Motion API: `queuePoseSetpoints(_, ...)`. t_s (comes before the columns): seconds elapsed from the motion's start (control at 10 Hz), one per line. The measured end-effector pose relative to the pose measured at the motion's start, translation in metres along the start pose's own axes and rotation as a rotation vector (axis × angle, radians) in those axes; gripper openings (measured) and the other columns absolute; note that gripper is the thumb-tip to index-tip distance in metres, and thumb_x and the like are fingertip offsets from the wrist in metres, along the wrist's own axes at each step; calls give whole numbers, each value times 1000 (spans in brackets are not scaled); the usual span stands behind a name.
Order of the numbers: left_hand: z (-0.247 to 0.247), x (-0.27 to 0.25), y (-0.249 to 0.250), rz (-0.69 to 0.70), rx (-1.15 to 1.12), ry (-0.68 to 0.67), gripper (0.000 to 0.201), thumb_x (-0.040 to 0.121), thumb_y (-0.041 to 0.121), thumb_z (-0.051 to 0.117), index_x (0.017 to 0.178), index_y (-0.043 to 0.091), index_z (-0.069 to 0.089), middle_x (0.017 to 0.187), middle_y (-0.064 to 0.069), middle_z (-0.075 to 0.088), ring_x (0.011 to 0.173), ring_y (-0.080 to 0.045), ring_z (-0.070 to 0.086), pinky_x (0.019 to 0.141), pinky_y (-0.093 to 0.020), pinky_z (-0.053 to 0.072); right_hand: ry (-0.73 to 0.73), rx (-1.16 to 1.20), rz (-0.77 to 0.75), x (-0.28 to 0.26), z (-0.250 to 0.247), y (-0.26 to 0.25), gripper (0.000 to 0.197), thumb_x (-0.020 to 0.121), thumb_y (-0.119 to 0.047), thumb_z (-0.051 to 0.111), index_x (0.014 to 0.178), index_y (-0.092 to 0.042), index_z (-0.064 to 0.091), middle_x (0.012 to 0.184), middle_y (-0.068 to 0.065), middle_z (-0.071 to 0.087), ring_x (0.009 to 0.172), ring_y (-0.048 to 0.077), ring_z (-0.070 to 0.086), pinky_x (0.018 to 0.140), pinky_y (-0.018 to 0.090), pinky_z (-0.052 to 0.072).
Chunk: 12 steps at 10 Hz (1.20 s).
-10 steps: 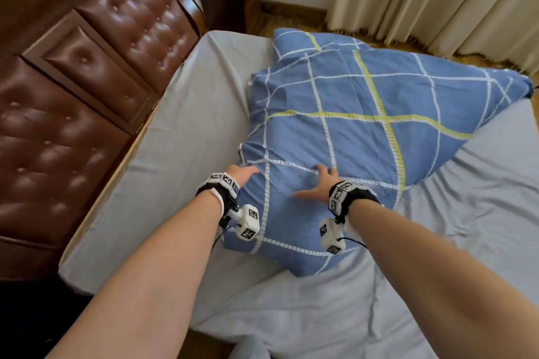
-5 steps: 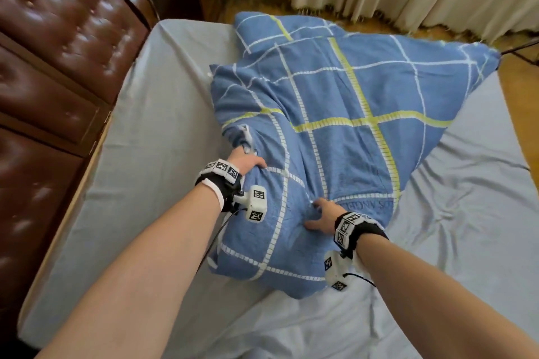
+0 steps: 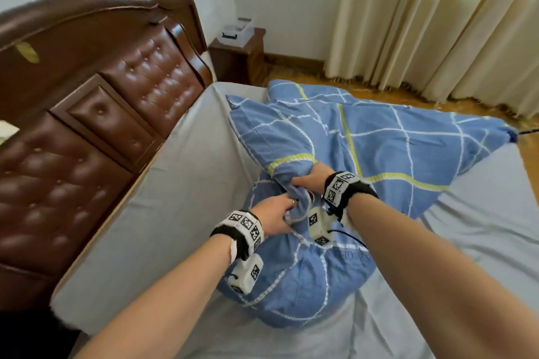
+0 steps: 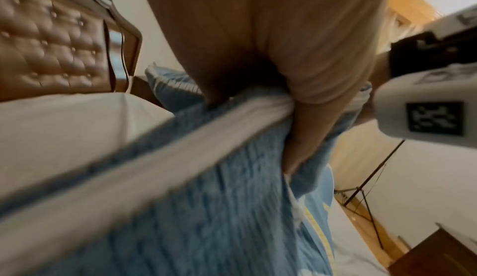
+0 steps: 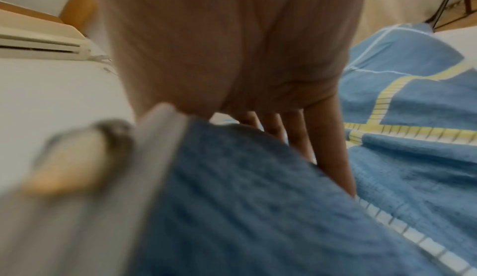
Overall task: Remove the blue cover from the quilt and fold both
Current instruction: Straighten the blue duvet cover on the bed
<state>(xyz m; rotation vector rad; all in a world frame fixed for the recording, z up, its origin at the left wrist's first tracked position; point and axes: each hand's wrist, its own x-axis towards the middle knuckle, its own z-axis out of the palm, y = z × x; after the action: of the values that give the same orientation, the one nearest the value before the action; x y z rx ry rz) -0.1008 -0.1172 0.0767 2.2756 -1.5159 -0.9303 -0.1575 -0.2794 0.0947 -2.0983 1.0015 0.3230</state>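
The blue cover [image 3: 388,154], quilt inside, lay bunched on the bed [image 3: 186,183], its long axis running away toward the curtains. Both hands met at its near end: the left hand [image 3: 274,217] gripped a gathered fold of the edge, and the right hand [image 3: 313,178], just beyond it, clutched cloth too (fingertips hidden under fabric).

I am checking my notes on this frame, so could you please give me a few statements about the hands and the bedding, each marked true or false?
1. Both hands grip the blue cover. True.
2. The left hand rests flat on the grey sheet. False: it grips bunched cover fabric.
3. The right hand holds the headboard. False: it grips the cover.
4. The cover lies folded in a neat stack. False: it is spread out and rumpled.
5. The cover has white and yellow lines. True.
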Motion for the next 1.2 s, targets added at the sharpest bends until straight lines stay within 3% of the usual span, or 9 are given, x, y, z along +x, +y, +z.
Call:
queuePoseSetpoints(0.2,24,-30,49,-269,-529,-9,62,79,59,65,122,14,63,132,-2,61,110,-14,59,93,-38,49,56,-146,-63,-60,-17,72,36,88,-30,62,115,-6,59,111,14,67,99,31,64,74,30,48)
queuePoseSetpoints(0.4,32,-15,81,-677,-854,-27,86,83,72,52,150,23,29,147,-12,44,106,-34,62,94,-48,50,73,85,5,-139,-44,182,50,85,-19,66,132,-13,51,128,14,61,113,30,60,90,35,51)
queuePoseSetpoints(0.5,43,-1,101,-666,-933,-89,100,71,80,57,151,28,27,149,-13,39,110,-41,60,81,-50,52,37,252,35,-194,-52,216,46,86,-7,65,127,-24,53,109,5,68,88,17,68,51,23,54)
queuePoseSetpoints(0.6,58,30,115,-562,-1109,19,93,55,75,76,125,16,61,114,-14,70,89,-35,71,68,-48,59,35,303,71,-244,-45,245,50,84,5,63,115,-34,51,83,-10,63,56,-10,61,47,10,46)
queuePoseSetpoints(0.7,85,38,135,-592,-1165,3,69,74,62,73,115,8,64,79,-11,73,61,-22,71,50,-36,58,-16,342,169,-290,-20,282,53,81,10,63,121,-26,56,98,6,70,72,7,65,61,29,57)
queuePoseSetpoints(0.8,102,19,162,-555,-947,-48,65,97,53,46,140,3,45,83,-5,54,32,-2,55,33,-17,45,-70,354,278,-338,6,316,52,83,14,58,129,-9,55,104,13,65,80,19,61,73,42,56)
queuePoseSetpoints(0.9,144,2,164,-483,-680,-112,63,102,47,39,146,2,36,109,-9,58,39,-5,56,50,-26,48,-37,371,364,-385,25,346,51,82,11,60,128,-8,56,102,16,67,85,25,65,76,46,57)
queuePoseSetpoints(1.0,235,3,150,-691,-851,-364,79,81,66,63,137,13,48,118,-22,63,86,-36,69,82,-48,56,55,427,435,-422,42,382,47,78,6,64,121,-12,60,101,16,68,87,27,67,74,46,60)
queuePoseSetpoints(1.2,334,13,210,-615,-740,-534,123,37,80,81,137,14,51,136,-13,56,113,-39,62,97,-56,47,96,444,398,-458,57,436,42,78,-1,72,116,-15,62,113,15,69,103,37,66,85,54,56)
